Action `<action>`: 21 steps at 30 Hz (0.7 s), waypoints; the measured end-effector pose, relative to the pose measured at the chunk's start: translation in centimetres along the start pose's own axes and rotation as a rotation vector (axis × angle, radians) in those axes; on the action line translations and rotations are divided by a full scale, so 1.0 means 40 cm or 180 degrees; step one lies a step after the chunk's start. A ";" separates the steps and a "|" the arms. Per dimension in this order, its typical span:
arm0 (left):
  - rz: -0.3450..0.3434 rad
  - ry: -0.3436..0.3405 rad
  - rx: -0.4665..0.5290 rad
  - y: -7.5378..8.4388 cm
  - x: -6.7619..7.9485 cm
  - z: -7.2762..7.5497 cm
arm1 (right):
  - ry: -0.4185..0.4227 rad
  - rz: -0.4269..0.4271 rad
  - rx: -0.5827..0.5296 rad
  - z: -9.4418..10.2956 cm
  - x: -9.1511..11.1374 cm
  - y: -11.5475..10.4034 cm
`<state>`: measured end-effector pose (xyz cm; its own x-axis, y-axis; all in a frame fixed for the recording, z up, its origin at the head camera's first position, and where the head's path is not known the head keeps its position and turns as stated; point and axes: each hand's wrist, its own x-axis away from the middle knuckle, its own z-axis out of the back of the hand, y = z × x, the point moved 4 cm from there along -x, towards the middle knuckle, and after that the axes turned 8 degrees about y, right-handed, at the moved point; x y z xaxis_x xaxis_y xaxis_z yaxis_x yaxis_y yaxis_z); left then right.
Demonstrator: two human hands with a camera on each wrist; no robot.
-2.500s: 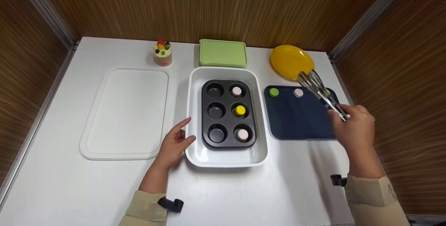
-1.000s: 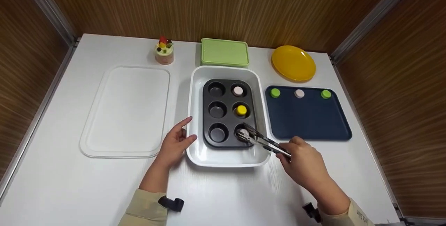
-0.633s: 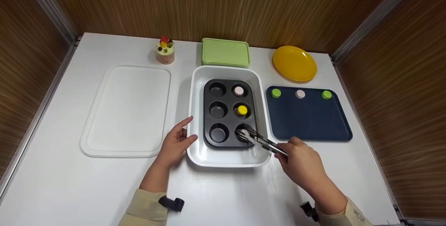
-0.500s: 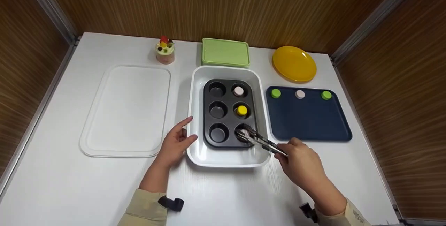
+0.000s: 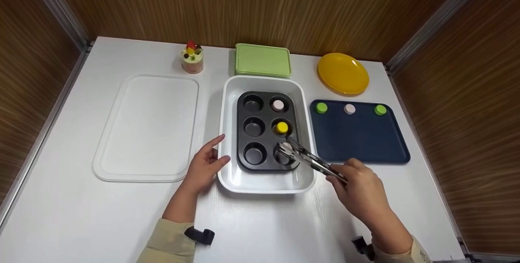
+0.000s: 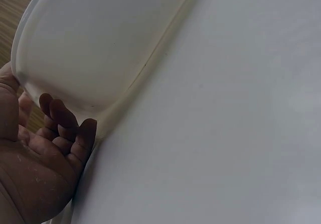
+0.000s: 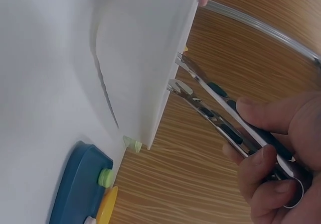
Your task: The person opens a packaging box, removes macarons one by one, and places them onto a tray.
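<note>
In the head view my left hand holds the left rim of a white basin, thumb over the edge. Its other fingers curl against the outer wall in the left wrist view. My right hand grips metal tongs, whose tips straddle a pale pink round piece at the near right cup of a dark muffin tin. The tin lies inside the basin. A yellow piece and another pale pink piece sit in the other right cups. From the right wrist, the basin wall hides the piece between the tong tips.
Right of the basin lies a navy tray with two green pieces and a pink one. Behind stand a yellow plate, a green lidded box and a dessert cup. A white lid lies left.
The tongs came from above the navy tray to the near right cup. In the last half second their tips and the pink piece have shifted slightly up. The left hand stays put.
</note>
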<state>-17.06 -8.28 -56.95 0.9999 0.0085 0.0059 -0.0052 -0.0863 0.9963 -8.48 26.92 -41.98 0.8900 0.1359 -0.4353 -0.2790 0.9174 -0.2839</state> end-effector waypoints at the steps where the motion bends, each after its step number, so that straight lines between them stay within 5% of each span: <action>1: -0.0002 -0.0002 0.0002 0.001 0.000 0.000 | 0.0027 -0.0004 -0.0004 0.005 0.000 0.001; 13: -0.0006 0.0028 -0.0015 0.001 -0.001 -0.003 | 0.0621 0.0146 0.0012 0.093 -0.007 0.034; 21: 0.0045 0.0030 -0.0056 0.004 0.000 -0.004 | 0.0771 0.0127 0.0223 0.142 0.001 0.088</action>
<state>-17.06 -8.14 -56.79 0.9996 0.0167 0.0209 -0.0197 -0.0688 0.9974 -7.40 32.29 -38.15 0.7640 0.0866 -0.6394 -0.2790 0.9379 -0.2063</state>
